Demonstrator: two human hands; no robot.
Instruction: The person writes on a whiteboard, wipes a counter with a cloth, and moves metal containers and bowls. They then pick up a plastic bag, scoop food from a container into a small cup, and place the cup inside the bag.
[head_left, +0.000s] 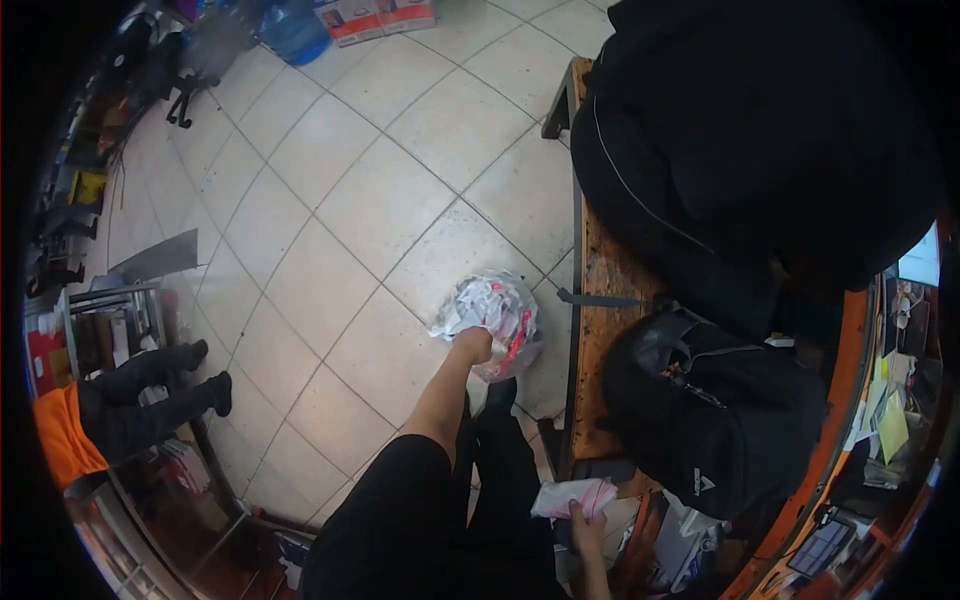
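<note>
Two hands are at work, well apart. The left hand point(474, 345) is stretched down from a black sleeve and is clenched on the top of the bag point(497, 308) — a clear, crumpled plastic bag with white and red things inside. The bag is low over the tiled floor point(350, 200), just beside the wooden bench point(600, 290); I cannot tell if it rests there or is lifted. The right hand point(586, 528) is near the body, and its fingers grasp a pink and white packet point(575, 497) from below. On the bench lie a black backpack point(715, 425) and, behind it, a black jacket point(760, 130). At far left another person point(120, 405) sits — black trousers, orange cloth.
</note>
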